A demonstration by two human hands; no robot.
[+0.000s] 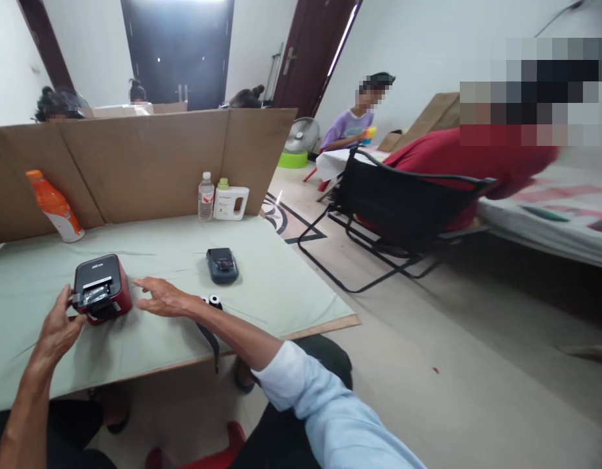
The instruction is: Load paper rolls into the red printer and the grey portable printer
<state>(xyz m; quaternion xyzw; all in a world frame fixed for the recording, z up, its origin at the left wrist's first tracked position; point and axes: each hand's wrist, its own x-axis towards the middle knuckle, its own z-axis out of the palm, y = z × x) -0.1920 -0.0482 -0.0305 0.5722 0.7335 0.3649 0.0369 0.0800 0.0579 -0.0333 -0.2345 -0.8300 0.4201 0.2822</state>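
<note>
A red and black label printer [96,268], a boxy device with a clear strip at its front slot, stands on the cloth-covered table. My left hand [59,329] is at the printer's left front side, thumb and fingers apart; the fingertips appear to touch it. My right hand [164,298] reaches in from the right with its fingers spread, a small gap away from the printer's right side. Under my right wrist lies a small white roll [214,299] with a dark strap [210,345] hanging over the table edge. A smaller dark handheld device [222,266] rests to the right.
An orange bottle [57,207], a clear water bottle [206,197] and a white jug [231,200] stand along the cardboard partition [159,163]. Right of the table is a black folding chair [399,202] with a person in red. Another person [350,127] sits farther back near a fan [301,135].
</note>
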